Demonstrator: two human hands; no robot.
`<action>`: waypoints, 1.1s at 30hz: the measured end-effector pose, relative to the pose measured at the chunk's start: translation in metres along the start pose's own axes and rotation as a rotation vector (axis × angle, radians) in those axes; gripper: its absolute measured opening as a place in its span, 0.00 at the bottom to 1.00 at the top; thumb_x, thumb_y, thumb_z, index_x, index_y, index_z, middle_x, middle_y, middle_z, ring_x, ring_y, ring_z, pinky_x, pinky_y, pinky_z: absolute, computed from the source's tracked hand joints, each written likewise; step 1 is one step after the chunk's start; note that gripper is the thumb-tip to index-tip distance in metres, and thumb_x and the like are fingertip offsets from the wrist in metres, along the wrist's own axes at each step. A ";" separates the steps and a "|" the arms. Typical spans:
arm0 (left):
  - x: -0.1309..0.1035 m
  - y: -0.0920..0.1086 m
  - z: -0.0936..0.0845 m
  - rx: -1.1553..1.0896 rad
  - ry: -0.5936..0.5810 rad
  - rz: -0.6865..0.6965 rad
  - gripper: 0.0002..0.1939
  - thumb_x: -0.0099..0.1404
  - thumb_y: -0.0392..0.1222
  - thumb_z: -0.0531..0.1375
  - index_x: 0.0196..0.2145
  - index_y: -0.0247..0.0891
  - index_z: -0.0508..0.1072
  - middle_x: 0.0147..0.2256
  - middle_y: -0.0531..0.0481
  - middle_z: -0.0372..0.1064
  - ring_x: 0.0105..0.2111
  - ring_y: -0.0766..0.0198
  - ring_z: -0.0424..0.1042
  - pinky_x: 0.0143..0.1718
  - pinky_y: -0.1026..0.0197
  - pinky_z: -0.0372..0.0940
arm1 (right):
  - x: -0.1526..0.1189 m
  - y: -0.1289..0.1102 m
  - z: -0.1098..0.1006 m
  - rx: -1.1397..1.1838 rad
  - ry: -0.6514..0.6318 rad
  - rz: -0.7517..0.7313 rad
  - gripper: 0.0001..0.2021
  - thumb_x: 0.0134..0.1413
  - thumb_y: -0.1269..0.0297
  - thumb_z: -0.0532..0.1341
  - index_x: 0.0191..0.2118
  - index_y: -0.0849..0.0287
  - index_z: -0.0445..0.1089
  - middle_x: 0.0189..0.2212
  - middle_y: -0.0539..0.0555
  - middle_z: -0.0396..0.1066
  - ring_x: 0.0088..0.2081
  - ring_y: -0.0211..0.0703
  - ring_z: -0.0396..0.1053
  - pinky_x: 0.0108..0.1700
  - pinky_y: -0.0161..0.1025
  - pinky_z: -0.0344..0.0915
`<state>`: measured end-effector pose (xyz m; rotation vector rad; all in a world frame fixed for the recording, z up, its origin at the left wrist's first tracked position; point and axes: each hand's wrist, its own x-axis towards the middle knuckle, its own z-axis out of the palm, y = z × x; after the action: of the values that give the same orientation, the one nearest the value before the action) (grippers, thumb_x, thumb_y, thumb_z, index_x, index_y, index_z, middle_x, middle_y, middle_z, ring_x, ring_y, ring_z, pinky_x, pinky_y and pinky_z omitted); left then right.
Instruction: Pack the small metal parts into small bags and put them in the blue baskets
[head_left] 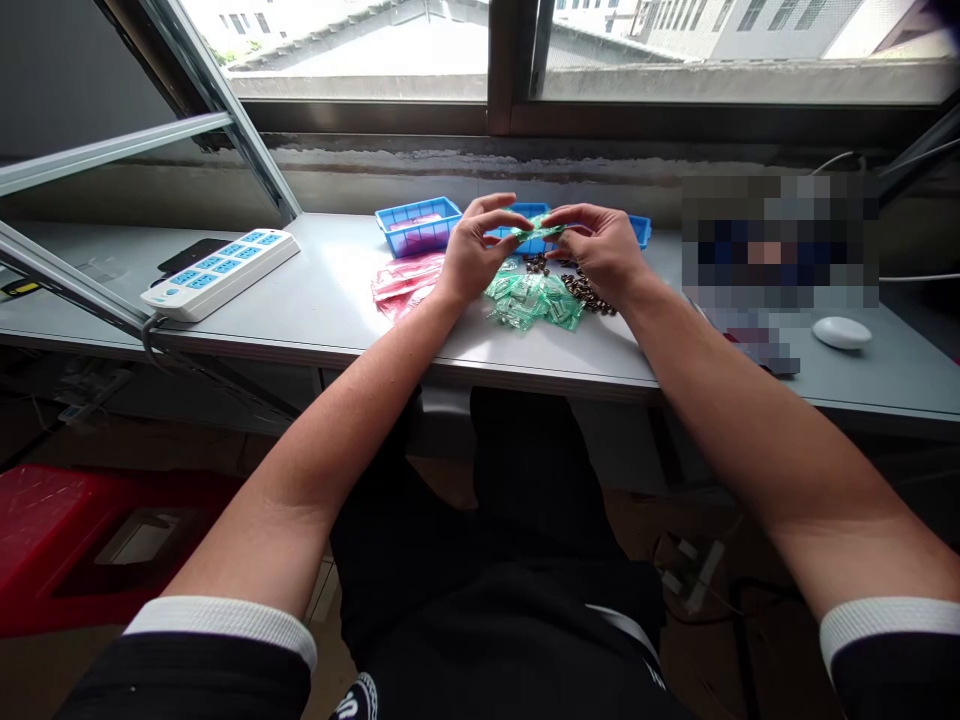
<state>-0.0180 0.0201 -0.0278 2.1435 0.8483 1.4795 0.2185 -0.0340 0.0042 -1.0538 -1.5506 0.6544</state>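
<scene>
Both hands are raised over the desk and pinch one small green packet [536, 232] between them. My left hand [480, 245] grips its left end, and my right hand [600, 250] has its right end between thumb and fingers. Below them lies a pile of green packets [534, 302]. Dark brown beads or beans [589, 293] are heaped beside it, partly under my right hand. Pink bags [405, 280] lie to the left, next to a blue basket [418, 228] with pink contents. More blue basket [640, 230] shows behind my hands, mostly hidden.
A white power strip [225, 272] and a dark phone-like object [193, 256] are on the left, near a metal frame [232, 125]. On the right are a blurred-out area and a white mouse [841, 333]. A red stool [45, 540] stands below left.
</scene>
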 end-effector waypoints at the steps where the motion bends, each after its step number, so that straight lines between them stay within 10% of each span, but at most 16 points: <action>1: 0.000 -0.001 0.000 -0.014 -0.013 -0.002 0.12 0.80 0.39 0.73 0.55 0.52 0.94 0.68 0.42 0.87 0.74 0.45 0.84 0.70 0.42 0.87 | 0.000 0.000 0.000 0.007 -0.017 0.013 0.08 0.74 0.51 0.79 0.46 0.46 0.87 0.53 0.57 0.90 0.59 0.64 0.91 0.61 0.65 0.95; 9: 0.007 -0.032 0.008 -0.056 -0.021 0.058 0.17 0.82 0.38 0.69 0.62 0.49 0.93 0.71 0.42 0.86 0.74 0.45 0.86 0.76 0.43 0.84 | -0.009 -0.014 -0.002 0.175 -0.021 0.124 0.14 0.75 0.44 0.77 0.46 0.48 0.88 0.54 0.59 0.91 0.58 0.64 0.92 0.60 0.61 0.95; 18: 0.009 -0.054 0.014 -0.136 -0.033 -0.020 0.40 0.81 0.41 0.74 0.86 0.50 0.75 0.81 0.36 0.78 0.74 0.41 0.87 0.76 0.41 0.86 | -0.007 -0.001 -0.001 0.135 0.018 0.127 0.27 0.52 0.64 0.88 0.53 0.44 0.79 0.50 0.53 0.87 0.49 0.57 0.88 0.50 0.55 0.95; 24: 0.004 -0.027 0.007 -0.120 -0.046 0.031 0.14 0.79 0.35 0.71 0.58 0.43 0.92 0.69 0.38 0.86 0.71 0.45 0.88 0.76 0.41 0.86 | -0.010 -0.011 0.000 0.030 -0.020 0.072 0.09 0.64 0.64 0.81 0.39 0.49 0.82 0.46 0.55 0.88 0.51 0.57 0.89 0.59 0.58 0.94; 33: 0.002 0.000 0.005 -0.154 -0.051 -0.026 0.07 0.80 0.37 0.71 0.45 0.45 0.93 0.53 0.45 0.94 0.59 0.52 0.93 0.70 0.47 0.86 | -0.010 -0.018 0.002 -0.033 0.044 0.159 0.06 0.75 0.63 0.77 0.41 0.50 0.87 0.49 0.58 0.91 0.53 0.57 0.91 0.60 0.59 0.95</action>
<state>-0.0133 0.0215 -0.0284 2.0403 0.7172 1.4229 0.2118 -0.0505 0.0145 -1.2174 -1.4544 0.7109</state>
